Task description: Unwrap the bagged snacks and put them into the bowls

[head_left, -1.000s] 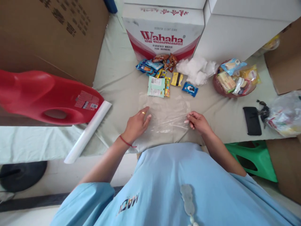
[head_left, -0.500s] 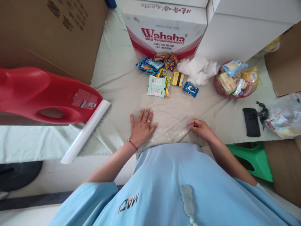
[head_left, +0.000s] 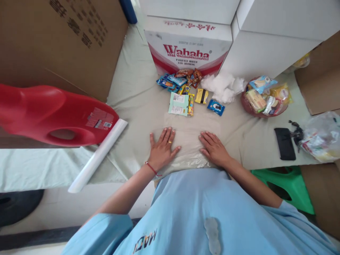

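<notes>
A sheet of clear plastic film [head_left: 190, 143] lies on the cloth-covered table, wrinkled and shiny along its near edge. My left hand [head_left: 162, 148] is spread flat on the film's left side, fingers apart. On the right side, my right hand [head_left: 214, 148] also rests flat, fingers stretched out. Beyond my hands lie a pale green snack packet [head_left: 178, 104], a yellow packet with a black band [head_left: 202, 96] and a blue packet [head_left: 215, 107]. Several more wrapped snacks [head_left: 174, 81] are heaped behind them.
Left are a white roll [head_left: 98, 156] and a large red plastic jug [head_left: 66, 117]. Crumpled white plastic [head_left: 223, 86], a snack-filled bowl [head_left: 249, 109], a black phone [head_left: 284, 143] and a plastic bag [head_left: 324, 136] lie right. A Wahaha carton [head_left: 190, 39] stands behind.
My right hand has moved left, going from a pinch at the film's right edge to lying flat on it. My left hand stays spread on the film. The view has shifted slightly.
</notes>
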`<move>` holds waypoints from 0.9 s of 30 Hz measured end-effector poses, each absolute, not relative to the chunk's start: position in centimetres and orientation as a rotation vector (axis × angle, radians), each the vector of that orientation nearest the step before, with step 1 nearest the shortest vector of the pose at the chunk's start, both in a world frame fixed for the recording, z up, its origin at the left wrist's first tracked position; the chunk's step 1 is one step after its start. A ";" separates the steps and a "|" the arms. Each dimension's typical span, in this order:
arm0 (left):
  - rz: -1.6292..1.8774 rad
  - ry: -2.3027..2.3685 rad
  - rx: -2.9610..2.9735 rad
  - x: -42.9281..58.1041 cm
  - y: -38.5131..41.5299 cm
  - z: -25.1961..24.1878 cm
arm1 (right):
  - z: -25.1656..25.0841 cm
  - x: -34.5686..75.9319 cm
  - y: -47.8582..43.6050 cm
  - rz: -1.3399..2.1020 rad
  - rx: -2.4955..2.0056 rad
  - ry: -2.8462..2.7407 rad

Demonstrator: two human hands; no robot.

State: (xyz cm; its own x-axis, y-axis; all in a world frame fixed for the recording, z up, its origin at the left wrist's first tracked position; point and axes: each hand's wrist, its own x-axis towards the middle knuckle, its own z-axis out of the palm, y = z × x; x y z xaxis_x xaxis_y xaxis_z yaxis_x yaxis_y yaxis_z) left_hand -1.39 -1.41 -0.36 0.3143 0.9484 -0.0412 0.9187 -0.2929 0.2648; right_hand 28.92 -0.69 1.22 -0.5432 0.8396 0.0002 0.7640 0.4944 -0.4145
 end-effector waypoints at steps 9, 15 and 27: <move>0.242 1.759 2.312 -1.4 -1.4 -0.3 | 1.5 33.8 1.4 0.608 -1.517 -2.303; 0.222 1.770 2.310 -1.4 -1.4 -0.2 | 4.4 28.6 14.4 0.393 -1.590 -2.370; 0.190 1.781 2.295 -1.6 -1.4 -0.2 | 6.3 14.7 27.2 0.045 -1.525 -2.583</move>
State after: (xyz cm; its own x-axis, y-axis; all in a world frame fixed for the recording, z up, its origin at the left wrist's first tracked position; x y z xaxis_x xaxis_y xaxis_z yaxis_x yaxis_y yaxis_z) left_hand -1.62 -1.36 -0.20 0.2532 0.9667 -0.0384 0.9369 -0.2351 0.2587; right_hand 14.73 27.20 6.30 -0.4757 0.8731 0.1066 0.8689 0.4853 -0.0975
